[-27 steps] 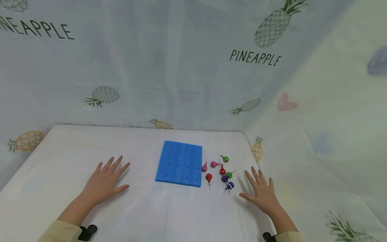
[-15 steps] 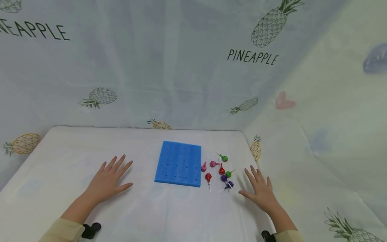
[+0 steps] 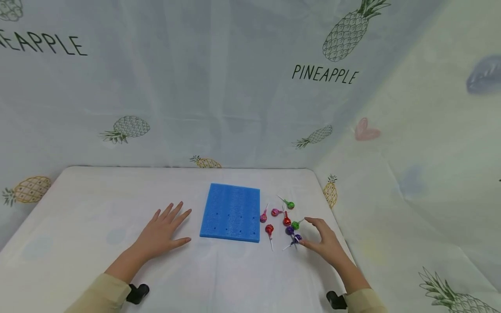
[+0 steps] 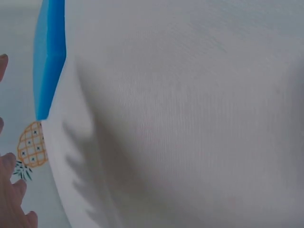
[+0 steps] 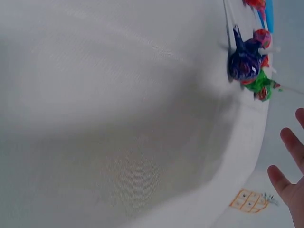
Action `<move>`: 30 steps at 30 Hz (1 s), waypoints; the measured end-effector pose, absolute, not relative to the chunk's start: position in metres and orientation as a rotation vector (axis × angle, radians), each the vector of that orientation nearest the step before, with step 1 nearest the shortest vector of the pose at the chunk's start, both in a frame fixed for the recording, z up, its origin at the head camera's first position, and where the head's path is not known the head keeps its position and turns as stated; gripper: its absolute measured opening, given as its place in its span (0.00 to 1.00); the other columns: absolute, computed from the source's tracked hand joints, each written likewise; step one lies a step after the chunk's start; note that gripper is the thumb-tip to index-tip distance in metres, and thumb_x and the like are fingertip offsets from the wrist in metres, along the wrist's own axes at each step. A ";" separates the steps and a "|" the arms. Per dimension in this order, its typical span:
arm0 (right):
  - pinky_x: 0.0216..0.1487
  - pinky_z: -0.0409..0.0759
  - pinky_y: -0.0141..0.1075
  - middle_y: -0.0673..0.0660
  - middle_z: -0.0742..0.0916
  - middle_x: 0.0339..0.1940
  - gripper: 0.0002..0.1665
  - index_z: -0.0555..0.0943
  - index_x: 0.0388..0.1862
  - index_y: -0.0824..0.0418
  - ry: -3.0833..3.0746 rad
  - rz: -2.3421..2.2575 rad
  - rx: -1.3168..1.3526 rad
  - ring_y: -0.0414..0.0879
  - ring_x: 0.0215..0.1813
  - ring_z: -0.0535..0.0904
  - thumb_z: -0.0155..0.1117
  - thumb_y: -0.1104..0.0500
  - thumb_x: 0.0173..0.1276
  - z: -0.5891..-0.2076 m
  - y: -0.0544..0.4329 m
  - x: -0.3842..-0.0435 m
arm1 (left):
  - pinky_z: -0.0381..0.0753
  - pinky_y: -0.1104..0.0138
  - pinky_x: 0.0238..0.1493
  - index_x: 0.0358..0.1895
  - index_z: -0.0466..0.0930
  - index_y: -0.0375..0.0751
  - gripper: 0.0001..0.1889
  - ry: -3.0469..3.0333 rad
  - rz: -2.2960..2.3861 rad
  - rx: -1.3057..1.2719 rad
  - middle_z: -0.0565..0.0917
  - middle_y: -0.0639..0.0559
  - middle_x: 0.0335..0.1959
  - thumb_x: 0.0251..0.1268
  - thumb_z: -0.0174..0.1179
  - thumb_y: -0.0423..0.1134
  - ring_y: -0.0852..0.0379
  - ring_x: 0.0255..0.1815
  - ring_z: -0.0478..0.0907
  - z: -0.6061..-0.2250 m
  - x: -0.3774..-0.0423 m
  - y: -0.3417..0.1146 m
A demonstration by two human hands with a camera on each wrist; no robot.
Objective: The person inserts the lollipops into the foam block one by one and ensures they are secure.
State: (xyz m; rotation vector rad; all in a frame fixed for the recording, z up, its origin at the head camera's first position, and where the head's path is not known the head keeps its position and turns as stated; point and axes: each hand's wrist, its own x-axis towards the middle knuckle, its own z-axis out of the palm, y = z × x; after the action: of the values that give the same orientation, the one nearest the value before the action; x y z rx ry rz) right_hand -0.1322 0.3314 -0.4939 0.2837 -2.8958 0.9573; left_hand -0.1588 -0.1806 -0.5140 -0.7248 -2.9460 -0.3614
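Observation:
Spread fingers mark my left hand [image 3: 160, 234], which is held over the white table to the left of a blue foam board [image 3: 230, 212] and touches nothing I can see. The board has rows of small holes. My right hand [image 3: 326, 245] is at the right of a group of wrapped lollipops, thumb and forefinger apart and slightly bent. Nearest to it are a dark purple lollipop [image 3: 298, 238] and a green lollipop [image 3: 295, 225]. In the right wrist view, fingers [image 4: 5, 164] of the left hand aside, a gap shows between the right fingertips [image 5: 278, 178] and the purple lollipop [image 5: 245, 64].
Beside the board's right edge lie a pink lollipop [image 3: 263, 217] and a red lollipop [image 3: 269, 229]. Another green lollipop [image 3: 290, 204] lies farther back. The white table [image 3: 117, 195] ends at a pineapple-printed curtain [image 3: 235, 87] behind and at the right.
My right hand has moved left to the lollipops, its thumb and forefinger now bent. My left hand has moved right, closer to the board. The lollipops and board stay put.

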 end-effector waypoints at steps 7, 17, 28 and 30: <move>0.55 0.71 0.58 0.59 0.79 0.58 0.39 0.75 0.62 0.59 -2.900 1.152 0.156 0.56 0.56 0.74 0.79 0.50 0.53 -0.498 0.315 -0.140 | 0.53 0.35 0.64 0.74 0.62 0.48 0.45 -2.943 -0.524 -0.692 0.59 0.39 0.74 0.56 0.62 0.66 0.33 0.73 0.54 -0.528 -0.168 -0.160; 0.41 0.76 0.41 0.55 0.82 0.48 0.27 0.83 0.50 0.59 -2.916 1.157 -0.051 0.52 0.47 0.77 0.80 0.54 0.52 -0.509 0.298 -0.155 | 0.61 0.35 0.58 0.74 0.61 0.46 0.46 -2.980 -0.956 -0.451 0.66 0.36 0.69 0.55 0.65 0.64 0.32 0.67 0.61 -0.539 -0.182 -0.132; 0.31 0.72 0.38 0.53 0.82 0.40 0.20 0.87 0.43 0.58 -2.989 1.103 -0.231 0.48 0.38 0.73 0.80 0.56 0.51 -0.521 0.291 -0.169 | 0.67 0.46 0.46 0.63 0.75 0.48 0.34 -2.999 -1.193 -0.306 0.81 0.53 0.47 0.52 0.72 0.53 0.49 0.49 0.74 -0.542 -0.194 -0.122; 0.31 0.72 0.37 0.52 0.82 0.39 0.20 0.87 0.43 0.57 -3.001 1.076 -0.233 0.48 0.36 0.73 0.81 0.56 0.50 -0.522 0.290 -0.171 | 0.66 0.47 0.46 0.62 0.76 0.48 0.33 -3.014 -1.186 -0.280 0.81 0.55 0.45 0.52 0.73 0.53 0.50 0.48 0.73 -0.541 -0.195 -0.119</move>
State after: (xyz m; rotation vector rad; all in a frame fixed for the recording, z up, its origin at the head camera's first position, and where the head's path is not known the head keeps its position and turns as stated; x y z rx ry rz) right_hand -0.1711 0.2901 -0.5225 -0.2326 -3.0014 1.0758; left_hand -0.1948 -0.1194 -0.5409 -0.2795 -3.0135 -1.1860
